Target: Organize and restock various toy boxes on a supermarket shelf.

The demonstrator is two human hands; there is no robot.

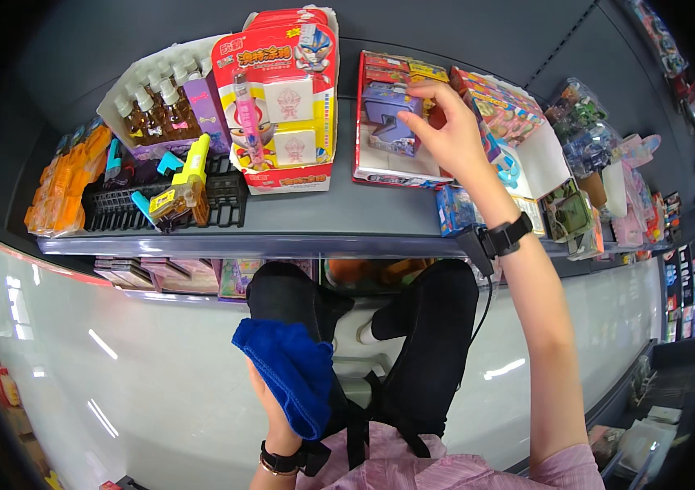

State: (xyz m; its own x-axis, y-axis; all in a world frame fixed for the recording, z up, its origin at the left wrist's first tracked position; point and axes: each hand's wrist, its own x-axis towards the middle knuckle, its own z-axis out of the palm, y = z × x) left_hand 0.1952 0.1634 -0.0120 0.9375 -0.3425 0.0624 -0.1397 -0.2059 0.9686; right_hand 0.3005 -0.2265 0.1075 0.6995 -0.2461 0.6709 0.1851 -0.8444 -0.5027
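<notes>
In my left hand (pixel 272 408), low over my lap, is a bunched blue cloth (pixel 289 371) that covers most of the fingers. My right hand (pixel 449 131) reaches over the shelf, thumb and forefinger curved around the right end of a small purple box (pixel 391 106). That box sits in a shallow red display tray (pixel 358 155), which has other small packs along its back and bare white card at the front.
Left of the tray stand a red-and-yellow display box (pixel 286 175), a carton of spray bottles (pixel 172 110), and toy guns (pixel 192 175) on a black rack (pixel 111 211). A blue pack (pixel 455 211) lies by the shelf edge (pixel 282 245). Bagged toys (pixel 596 147) fill the right.
</notes>
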